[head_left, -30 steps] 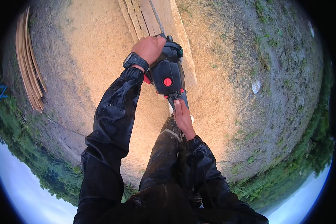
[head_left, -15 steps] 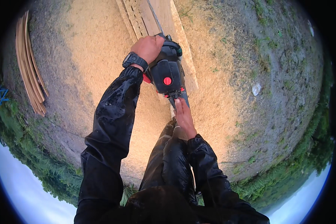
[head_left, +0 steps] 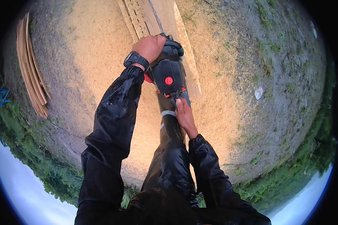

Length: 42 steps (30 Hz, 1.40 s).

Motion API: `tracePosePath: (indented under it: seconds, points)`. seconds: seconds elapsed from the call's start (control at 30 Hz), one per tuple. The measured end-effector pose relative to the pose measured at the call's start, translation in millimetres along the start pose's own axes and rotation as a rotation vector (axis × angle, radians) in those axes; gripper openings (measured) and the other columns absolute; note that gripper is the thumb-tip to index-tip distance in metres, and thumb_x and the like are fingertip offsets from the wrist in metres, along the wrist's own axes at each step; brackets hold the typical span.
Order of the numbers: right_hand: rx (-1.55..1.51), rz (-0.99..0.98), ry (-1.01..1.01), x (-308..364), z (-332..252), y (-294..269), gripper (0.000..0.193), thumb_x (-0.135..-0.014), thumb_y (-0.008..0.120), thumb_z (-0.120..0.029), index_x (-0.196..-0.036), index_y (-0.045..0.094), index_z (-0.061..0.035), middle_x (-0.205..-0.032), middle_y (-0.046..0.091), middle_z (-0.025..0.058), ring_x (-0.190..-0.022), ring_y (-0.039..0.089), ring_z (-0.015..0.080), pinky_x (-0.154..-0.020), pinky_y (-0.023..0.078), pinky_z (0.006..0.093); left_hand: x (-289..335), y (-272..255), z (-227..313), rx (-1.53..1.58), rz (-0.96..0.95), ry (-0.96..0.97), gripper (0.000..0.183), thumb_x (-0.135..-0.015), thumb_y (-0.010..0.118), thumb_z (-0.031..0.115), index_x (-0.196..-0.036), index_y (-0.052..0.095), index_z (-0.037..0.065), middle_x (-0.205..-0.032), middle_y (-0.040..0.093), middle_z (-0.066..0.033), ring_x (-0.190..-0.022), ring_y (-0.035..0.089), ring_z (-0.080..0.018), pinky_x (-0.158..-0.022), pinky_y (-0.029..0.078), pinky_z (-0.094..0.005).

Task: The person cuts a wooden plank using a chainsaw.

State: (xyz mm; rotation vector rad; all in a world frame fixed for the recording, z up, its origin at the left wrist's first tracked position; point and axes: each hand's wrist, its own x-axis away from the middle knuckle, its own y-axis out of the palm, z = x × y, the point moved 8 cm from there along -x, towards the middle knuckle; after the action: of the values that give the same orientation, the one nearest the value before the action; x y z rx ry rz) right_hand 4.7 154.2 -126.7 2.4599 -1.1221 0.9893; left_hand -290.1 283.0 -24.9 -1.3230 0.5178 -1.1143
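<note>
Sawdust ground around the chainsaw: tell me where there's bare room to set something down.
Free: the sawdust patch between the stacked thin boards and the left hand, and the ground right of the plank, out to the pale stone. Crowded: the plank itself, where both hands, right hand included, grip the chainsaw.
</note>
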Motion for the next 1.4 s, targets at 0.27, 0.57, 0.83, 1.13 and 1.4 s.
tracePosePath:
  seconds: [0.27,0.57,0.83,1.13,1.4]
  points:
    - [-0.017,0.013,0.053,-11.6,-17.9,1.7,0.050,-0.107,0.043,-0.045,-0.126,0.057,-0.0007,-0.082,0.064,0.0180,-0.074,0.064,0.0280,-0.073,0.049,0.0427,-11.1,-26.2,6.6,-0.044,0.001,0.042,0.030,-0.099,0.042,0.025,-0.099,0.067,0.008,-0.096,0.073,-0.0182,-0.086,0.069,-0.0440,-0.075,0.057,-0.0543]
    - [0.024,0.008,0.077,-18.5,-30.6,8.9,0.049,-0.107,0.043,-0.045,-0.126,0.057,-0.0017,-0.080,0.064,0.0169,-0.073,0.065,0.0289,-0.070,0.049,0.0428,-22.8,-25.7,-4.7,-0.075,0.031,0.125,0.034,-0.099,0.041,0.028,-0.097,0.067,0.006,-0.095,0.073,-0.0189,-0.086,0.069,-0.0445,-0.076,0.056,-0.0553]
    - [-0.064,-0.027,0.079,-33.3,-55.3,15.1,0.043,-0.109,0.046,-0.043,-0.126,0.055,-0.0053,-0.089,0.051,-0.0015,-0.071,0.044,0.0070,-0.067,0.044,0.0265,-48.0,-40.8,-20.8,-0.010,0.046,0.048,0.041,-0.100,0.037,0.032,-0.096,0.070,0.007,-0.096,0.072,-0.0199,-0.087,0.068,-0.0456,-0.077,0.056,-0.0547]
    - [0.047,0.015,0.037,-45.3,-64.7,19.1,0.049,-0.107,0.039,-0.045,-0.127,0.056,-0.0032,-0.081,0.065,0.0219,-0.076,0.066,0.0375,-0.072,0.048,0.0481,-56.2,-53.9,-27.5,0.116,0.097,0.036,0.045,-0.099,0.041,0.037,-0.087,0.067,0.002,-0.090,0.069,-0.0244,-0.083,0.064,-0.0507,-0.075,0.052,-0.0570]
    - [-0.010,-0.040,0.082,-64.4,-91.7,26.3,0.048,-0.108,0.042,-0.046,-0.127,0.055,-0.0045,-0.088,0.059,0.0101,-0.077,0.056,0.0219,-0.072,0.047,0.0369,-84.1,-72.7,-37.8,0.100,0.098,0.046,0.042,-0.099,0.041,0.035,-0.087,0.066,0.003,-0.089,0.069,-0.0247,-0.083,0.064,-0.0502,-0.074,0.051,-0.0575]
